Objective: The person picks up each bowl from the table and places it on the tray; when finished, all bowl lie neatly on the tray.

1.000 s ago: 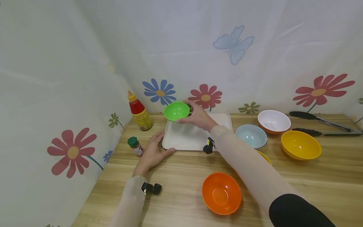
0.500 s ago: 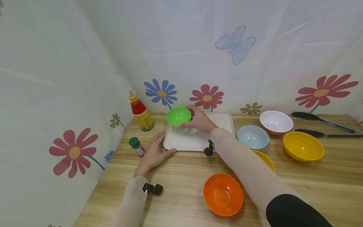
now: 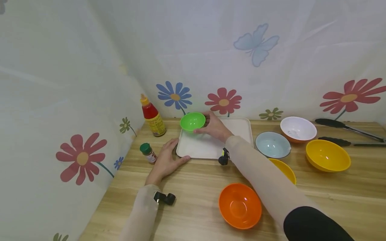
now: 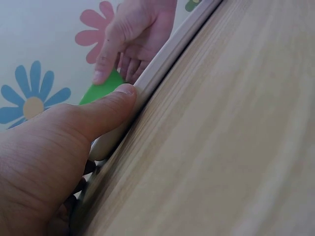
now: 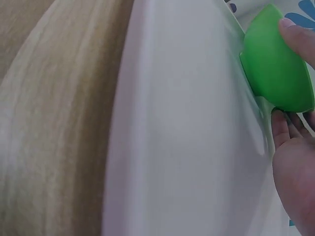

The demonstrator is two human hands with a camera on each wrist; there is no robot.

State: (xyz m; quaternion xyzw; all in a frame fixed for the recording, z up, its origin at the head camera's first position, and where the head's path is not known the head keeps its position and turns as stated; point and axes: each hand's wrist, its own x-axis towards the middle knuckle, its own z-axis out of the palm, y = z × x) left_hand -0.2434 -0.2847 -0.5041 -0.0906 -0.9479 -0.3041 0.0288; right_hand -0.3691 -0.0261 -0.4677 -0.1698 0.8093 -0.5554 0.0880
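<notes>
In the head view a small green bowl (image 3: 193, 122) sits at the far left corner of a white rectangular tray (image 3: 217, 147). My right hand (image 3: 216, 127) holds its right side, thumb on the near side and fingers behind. The right wrist view shows the bowl (image 5: 275, 64) with its base against or just over the tray surface; exact contact is hard to tell. My left hand (image 3: 166, 162) rests at the tray's near left corner, thumb stretched along the front edge. In the left wrist view that thumb touches the tray rim (image 4: 147, 73); the other fingers are mostly hidden.
A red sauce bottle (image 3: 153, 117) and a green-capped spice jar (image 3: 148, 153) stand left. An orange bowl (image 3: 240, 206) is in front. Rightward are a pale blue bowl (image 3: 272, 145), white bowl (image 3: 298, 128), yellow bowl (image 3: 328, 155), another yellow bowl (image 3: 283, 170) partly under the forearm, and black-handled tongs (image 3: 331, 123).
My right hand has lowered the green bowl onto or close to the tray's far left corner, and the bowl is more level. The left hand stays by the tray corner.
</notes>
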